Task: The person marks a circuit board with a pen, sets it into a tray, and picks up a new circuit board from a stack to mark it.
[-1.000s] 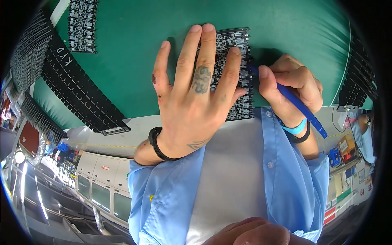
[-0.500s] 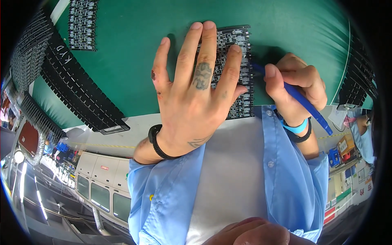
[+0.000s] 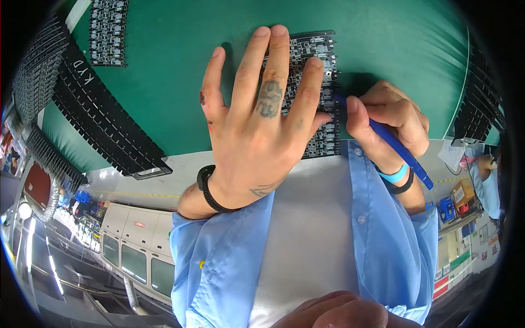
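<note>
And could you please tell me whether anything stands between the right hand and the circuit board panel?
Nothing visible does: the right hand holds a blue tool, its tip at the right edge of the circuit board panel. The left hand covers part of it, left of the tip.

I have the left hand (image 3: 257, 131) spread over a circuit panel (image 3: 311, 46) on the green table (image 3: 169, 71). In the right hand (image 3: 391, 123) I hold a blue tool (image 3: 399, 148), its tip at the panel's right edge; I can't tell whether they touch. Far left I see another panel (image 3: 108, 33), with a black rack (image 3: 104, 112) nearer.
</note>
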`<state>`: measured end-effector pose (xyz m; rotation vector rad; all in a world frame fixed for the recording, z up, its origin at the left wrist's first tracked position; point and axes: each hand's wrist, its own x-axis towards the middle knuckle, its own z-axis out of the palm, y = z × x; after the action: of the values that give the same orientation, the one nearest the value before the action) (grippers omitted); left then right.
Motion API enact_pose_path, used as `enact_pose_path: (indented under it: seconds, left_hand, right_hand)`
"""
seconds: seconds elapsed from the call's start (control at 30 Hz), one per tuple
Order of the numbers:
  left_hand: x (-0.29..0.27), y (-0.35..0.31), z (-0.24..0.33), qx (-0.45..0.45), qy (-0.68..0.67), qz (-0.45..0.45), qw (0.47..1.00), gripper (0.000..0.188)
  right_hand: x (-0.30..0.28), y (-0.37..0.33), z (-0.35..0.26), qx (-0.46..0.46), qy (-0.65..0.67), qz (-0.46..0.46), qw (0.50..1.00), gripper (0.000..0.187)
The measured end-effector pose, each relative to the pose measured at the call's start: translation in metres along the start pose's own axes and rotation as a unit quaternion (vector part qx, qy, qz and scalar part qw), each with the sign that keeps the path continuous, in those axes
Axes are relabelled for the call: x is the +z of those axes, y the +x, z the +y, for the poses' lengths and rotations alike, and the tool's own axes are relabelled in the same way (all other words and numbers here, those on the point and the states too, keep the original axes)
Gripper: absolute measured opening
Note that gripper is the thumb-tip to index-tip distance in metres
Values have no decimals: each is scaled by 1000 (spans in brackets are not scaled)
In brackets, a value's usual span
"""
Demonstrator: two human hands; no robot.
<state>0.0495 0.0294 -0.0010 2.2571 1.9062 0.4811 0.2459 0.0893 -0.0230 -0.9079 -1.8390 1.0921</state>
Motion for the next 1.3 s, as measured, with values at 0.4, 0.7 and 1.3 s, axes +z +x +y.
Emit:
enact_pose_path:
  seconds: [0.4, 0.7, 1.3]
  left_hand:
    - [-1, -1, 0, 2, -4, -1, 1000, 52]
    - [0, -2, -3, 4, -19, -2, 1000, 63]
    - [0, -2, -4, 10, -13, -2, 1000, 65]
  right_hand:
    - [-5, -8, -6, 21, 25, 19, 999, 26]
    - [-2, -17, -6, 7, 8, 3, 1000, 27]
    - [1, -17, -5, -14, -11, 7, 1000, 28]
